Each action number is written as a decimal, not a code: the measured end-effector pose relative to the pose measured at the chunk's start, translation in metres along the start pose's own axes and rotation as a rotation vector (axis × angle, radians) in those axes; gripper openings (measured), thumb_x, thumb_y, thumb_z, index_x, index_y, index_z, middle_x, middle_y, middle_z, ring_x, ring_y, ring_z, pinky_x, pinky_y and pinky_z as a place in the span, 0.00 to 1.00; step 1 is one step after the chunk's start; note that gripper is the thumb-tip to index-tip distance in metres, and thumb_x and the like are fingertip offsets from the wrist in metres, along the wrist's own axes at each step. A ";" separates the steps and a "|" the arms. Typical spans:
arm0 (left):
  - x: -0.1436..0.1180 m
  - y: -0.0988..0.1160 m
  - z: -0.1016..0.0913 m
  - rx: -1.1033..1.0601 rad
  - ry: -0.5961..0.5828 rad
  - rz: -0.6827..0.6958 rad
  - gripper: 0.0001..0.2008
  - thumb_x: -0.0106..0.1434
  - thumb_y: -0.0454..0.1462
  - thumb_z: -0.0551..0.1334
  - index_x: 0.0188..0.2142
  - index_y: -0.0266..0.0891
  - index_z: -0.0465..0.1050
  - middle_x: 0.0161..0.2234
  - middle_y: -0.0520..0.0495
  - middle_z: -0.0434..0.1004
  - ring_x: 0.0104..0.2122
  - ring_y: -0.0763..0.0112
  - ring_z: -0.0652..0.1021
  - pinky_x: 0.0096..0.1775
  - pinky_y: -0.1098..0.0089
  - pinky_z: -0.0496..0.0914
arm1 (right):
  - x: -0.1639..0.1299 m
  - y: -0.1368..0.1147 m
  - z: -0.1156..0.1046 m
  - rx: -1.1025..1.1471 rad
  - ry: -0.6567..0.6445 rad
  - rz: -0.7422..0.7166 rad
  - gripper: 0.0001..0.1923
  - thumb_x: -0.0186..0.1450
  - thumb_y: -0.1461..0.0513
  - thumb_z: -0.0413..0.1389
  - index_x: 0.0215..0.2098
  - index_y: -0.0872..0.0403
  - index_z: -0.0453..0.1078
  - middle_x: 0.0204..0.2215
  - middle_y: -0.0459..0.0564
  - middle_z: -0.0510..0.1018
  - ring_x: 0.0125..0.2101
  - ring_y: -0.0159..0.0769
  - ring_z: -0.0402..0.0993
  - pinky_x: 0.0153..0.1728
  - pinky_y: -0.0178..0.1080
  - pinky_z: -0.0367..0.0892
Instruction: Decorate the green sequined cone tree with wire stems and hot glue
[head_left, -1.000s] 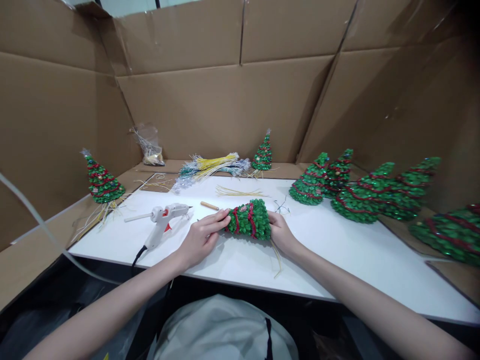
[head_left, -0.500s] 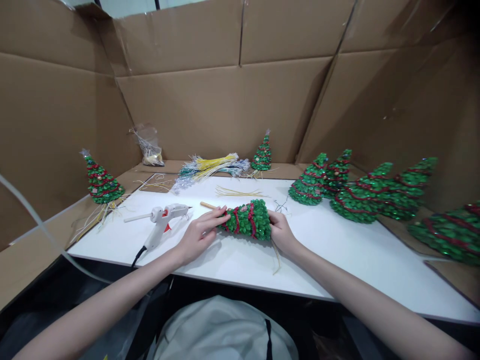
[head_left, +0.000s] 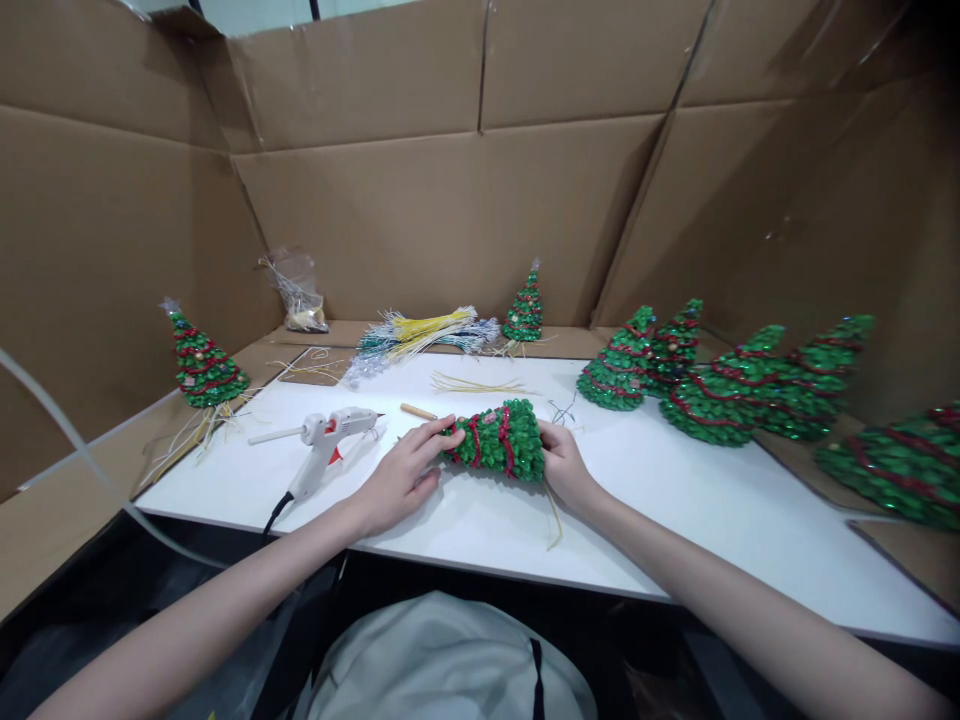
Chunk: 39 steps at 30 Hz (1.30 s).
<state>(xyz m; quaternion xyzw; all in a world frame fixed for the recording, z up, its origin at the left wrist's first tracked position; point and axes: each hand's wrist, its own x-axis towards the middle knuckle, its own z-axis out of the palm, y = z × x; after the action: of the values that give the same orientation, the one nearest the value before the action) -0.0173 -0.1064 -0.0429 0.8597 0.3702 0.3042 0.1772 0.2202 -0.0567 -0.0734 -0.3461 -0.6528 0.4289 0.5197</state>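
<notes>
A small green beaded Christmas tree with red garland lies on its side on the white board, its tip to the left and its base to the right. My left hand is closed around the narrow end, fingers over the top. At the wide base, my right hand grips the rim, with its fingertips hidden behind or inside the base. A thin yellowish wire hangs out below that base. Just beyond my left hand lies a wooden handle, partly covered by the hand and tree.
A white glue gun with a black cord rests at left. Behind lie loose yellow wires and a wire bundle. Finished-looking trees stand at left, back and right. Cardboard walls enclose the table.
The tree and my left hand have shifted very slightly; the left fingers reach a little further over the narrow end. Otherwise the scene looks the same.
</notes>
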 end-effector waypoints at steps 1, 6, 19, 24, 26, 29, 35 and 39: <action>0.000 0.000 0.000 0.003 -0.004 -0.004 0.30 0.57 0.26 0.51 0.58 0.46 0.57 0.60 0.45 0.53 0.59 0.62 0.58 0.58 0.60 0.55 | 0.000 0.000 0.000 0.008 0.000 0.000 0.07 0.53 0.67 0.52 0.27 0.55 0.73 0.24 0.45 0.75 0.27 0.36 0.69 0.29 0.35 0.63; 0.000 -0.001 0.000 0.000 -0.024 -0.003 0.31 0.55 0.25 0.51 0.57 0.46 0.57 0.60 0.45 0.53 0.59 0.61 0.58 0.58 0.59 0.55 | 0.000 -0.002 0.001 0.052 0.004 0.019 0.07 0.53 0.67 0.52 0.26 0.55 0.73 0.23 0.45 0.76 0.26 0.35 0.69 0.28 0.35 0.63; 0.000 -0.001 0.000 -0.016 -0.049 -0.011 0.34 0.50 0.23 0.51 0.56 0.45 0.57 0.60 0.47 0.52 0.59 0.64 0.57 0.58 0.60 0.54 | -0.001 -0.003 0.001 0.031 0.030 -0.013 0.09 0.53 0.68 0.52 0.27 0.56 0.74 0.23 0.44 0.75 0.26 0.35 0.68 0.30 0.35 0.64; 0.000 -0.001 0.000 -0.030 -0.042 -0.002 0.34 0.49 0.23 0.51 0.56 0.45 0.58 0.60 0.47 0.52 0.59 0.63 0.57 0.58 0.59 0.54 | -0.002 -0.005 0.001 0.025 0.042 -0.014 0.09 0.54 0.68 0.52 0.28 0.56 0.74 0.23 0.44 0.75 0.27 0.34 0.67 0.29 0.34 0.62; 0.000 -0.001 0.000 -0.035 -0.042 -0.003 0.33 0.49 0.23 0.51 0.55 0.45 0.58 0.59 0.47 0.53 0.59 0.63 0.57 0.58 0.59 0.54 | -0.003 -0.005 0.002 0.028 0.046 -0.010 0.09 0.54 0.68 0.52 0.28 0.56 0.74 0.23 0.44 0.75 0.27 0.34 0.67 0.29 0.34 0.62; 0.001 -0.001 0.000 -0.045 -0.046 -0.011 0.33 0.49 0.23 0.51 0.55 0.45 0.59 0.59 0.46 0.53 0.58 0.63 0.57 0.58 0.59 0.54 | -0.003 -0.006 0.003 0.044 0.045 -0.007 0.09 0.54 0.67 0.51 0.28 0.55 0.74 0.24 0.44 0.75 0.27 0.34 0.67 0.30 0.34 0.63; 0.002 -0.002 0.001 -0.069 -0.046 -0.014 0.34 0.48 0.23 0.51 0.55 0.45 0.60 0.59 0.46 0.53 0.58 0.63 0.57 0.58 0.59 0.54 | -0.003 -0.007 0.005 0.044 0.072 -0.011 0.08 0.53 0.67 0.52 0.26 0.56 0.74 0.22 0.43 0.74 0.26 0.33 0.66 0.28 0.34 0.62; 0.002 -0.001 0.001 -0.076 -0.044 -0.020 0.34 0.47 0.23 0.51 0.54 0.45 0.60 0.58 0.47 0.54 0.58 0.64 0.57 0.58 0.60 0.54 | -0.003 -0.007 0.005 0.045 0.083 0.007 0.08 0.53 0.67 0.52 0.26 0.56 0.73 0.21 0.43 0.73 0.25 0.33 0.65 0.27 0.34 0.61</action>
<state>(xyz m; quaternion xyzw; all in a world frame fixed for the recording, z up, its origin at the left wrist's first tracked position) -0.0163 -0.1040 -0.0437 0.8551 0.3629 0.2973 0.2208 0.2159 -0.0635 -0.0683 -0.3541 -0.6196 0.4308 0.5524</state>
